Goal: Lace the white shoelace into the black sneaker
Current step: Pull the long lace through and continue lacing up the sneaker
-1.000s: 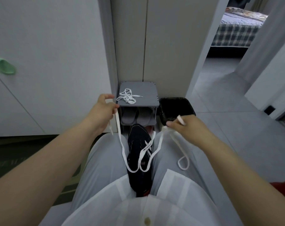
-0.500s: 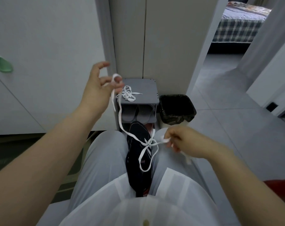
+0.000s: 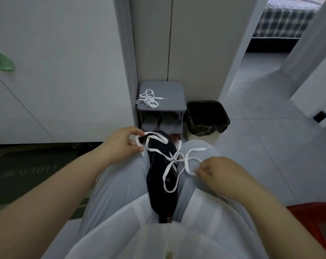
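The black sneaker [image 3: 161, 174] is wedged between my knees, toe pointing away. A white shoelace [image 3: 170, 166] runs across its upper, with a crossing near the middle and a loose loop hanging lower down. My left hand [image 3: 123, 145] pinches one end of the lace in a loop beside the toe. On my right knee, my right hand [image 3: 217, 170] grips the other end in a second loop.
A small grey shoe rack [image 3: 162, 96] stands against the wall ahead, with a second white lace [image 3: 148, 100] on top and grey slippers [image 3: 161, 121] below. A black bin [image 3: 207, 116] sits to its right. A red stool edge [image 3: 315, 219] shows at lower right.
My left hand has come down from beside the rack to the sneaker's toe, bringing the lace with it. The lace is slack now and forms loops on both sides.
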`<act>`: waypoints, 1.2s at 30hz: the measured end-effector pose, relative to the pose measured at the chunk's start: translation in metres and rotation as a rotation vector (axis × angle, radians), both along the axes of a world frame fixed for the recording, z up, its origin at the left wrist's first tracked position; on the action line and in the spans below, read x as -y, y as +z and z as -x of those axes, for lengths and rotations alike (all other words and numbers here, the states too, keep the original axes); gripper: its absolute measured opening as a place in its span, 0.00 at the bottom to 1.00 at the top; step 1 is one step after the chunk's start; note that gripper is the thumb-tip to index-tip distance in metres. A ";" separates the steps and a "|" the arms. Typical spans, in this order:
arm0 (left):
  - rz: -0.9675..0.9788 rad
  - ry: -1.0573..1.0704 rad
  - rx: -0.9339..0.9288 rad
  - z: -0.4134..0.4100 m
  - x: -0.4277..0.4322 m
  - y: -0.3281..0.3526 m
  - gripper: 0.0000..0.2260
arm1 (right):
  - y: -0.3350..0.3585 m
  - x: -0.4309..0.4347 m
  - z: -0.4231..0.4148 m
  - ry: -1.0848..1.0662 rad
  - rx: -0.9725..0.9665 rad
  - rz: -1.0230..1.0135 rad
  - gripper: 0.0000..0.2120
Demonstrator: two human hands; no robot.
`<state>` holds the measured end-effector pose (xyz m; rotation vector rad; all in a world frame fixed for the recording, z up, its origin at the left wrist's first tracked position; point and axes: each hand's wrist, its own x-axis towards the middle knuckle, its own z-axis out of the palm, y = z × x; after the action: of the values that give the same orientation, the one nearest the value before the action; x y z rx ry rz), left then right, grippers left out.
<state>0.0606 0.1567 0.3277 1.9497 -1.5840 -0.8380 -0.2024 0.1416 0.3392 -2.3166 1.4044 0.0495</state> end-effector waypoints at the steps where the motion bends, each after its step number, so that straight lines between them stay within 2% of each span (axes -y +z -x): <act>1: 0.007 0.009 0.078 -0.001 -0.001 -0.002 0.14 | 0.002 0.002 0.008 0.005 -0.092 -0.013 0.18; 2: 0.019 0.013 0.154 -0.002 -0.001 -0.004 0.13 | 0.003 0.003 0.014 0.010 -0.147 -0.019 0.15; 4: 0.054 0.004 0.276 -0.005 0.000 -0.008 0.12 | 0.005 0.008 0.018 -0.027 -0.132 -0.011 0.09; 7: 0.090 -0.035 0.368 -0.007 -0.001 -0.016 0.12 | -0.001 0.023 0.006 -0.250 -0.002 0.062 0.18; 10: 0.148 -0.075 0.476 -0.007 -0.004 -0.021 0.13 | -0.018 0.039 -0.016 -0.369 -0.075 0.193 0.25; 11: 0.177 -0.114 0.487 -0.006 -0.004 -0.020 0.13 | -0.024 0.043 -0.022 -0.373 -0.097 0.198 0.25; 15: 0.304 -0.442 0.610 -0.006 -0.003 -0.021 0.06 | -0.034 0.051 -0.036 -0.342 -0.083 0.205 0.10; 16: 0.278 -0.475 0.623 -0.008 -0.002 -0.021 0.05 | -0.033 0.052 -0.037 -0.314 -0.046 0.216 0.09; 18: 0.202 -0.484 0.610 -0.010 -0.002 -0.022 0.12 | -0.030 0.046 -0.039 -0.212 0.152 0.166 0.08; 20: 0.200 -0.464 0.587 -0.012 -0.001 -0.024 0.16 | -0.020 0.033 -0.046 -0.094 0.470 -0.064 0.07; 21: 0.202 -0.442 0.566 -0.011 0.000 -0.023 0.14 | -0.018 0.026 -0.053 -0.017 0.524 -0.160 0.05; 22: 0.207 -0.416 0.526 -0.008 0.000 -0.023 0.11 | -0.018 0.021 -0.060 0.080 0.480 -0.179 0.05; 24: 0.244 -0.375 0.447 -0.001 0.000 -0.024 0.05 | -0.028 0.020 -0.074 0.220 0.292 -0.050 0.07; 26: 0.278 -0.314 0.387 0.006 0.001 -0.027 0.02 | -0.036 0.026 -0.079 0.164 0.192 0.083 0.10; 30: 0.336 -0.237 0.364 0.010 0.005 -0.034 0.04 | -0.040 0.052 -0.071 -0.158 0.237 0.234 0.10; 32: 0.380 -0.231 0.375 0.011 0.006 -0.037 0.04 | -0.038 0.059 -0.063 -0.224 0.293 0.321 0.09; 34: 0.406 -0.239 0.383 0.009 0.006 -0.039 0.03 | -0.033 0.057 -0.059 -0.180 0.412 0.277 0.07; 36: 0.417 -0.256 0.383 0.009 0.007 -0.040 0.03 | -0.032 0.049 -0.061 -0.046 0.430 0.169 0.07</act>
<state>0.0520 0.1494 0.2872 1.6897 -2.0650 -0.1910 -0.1413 0.0922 0.3070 -2.2434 1.2750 -0.5672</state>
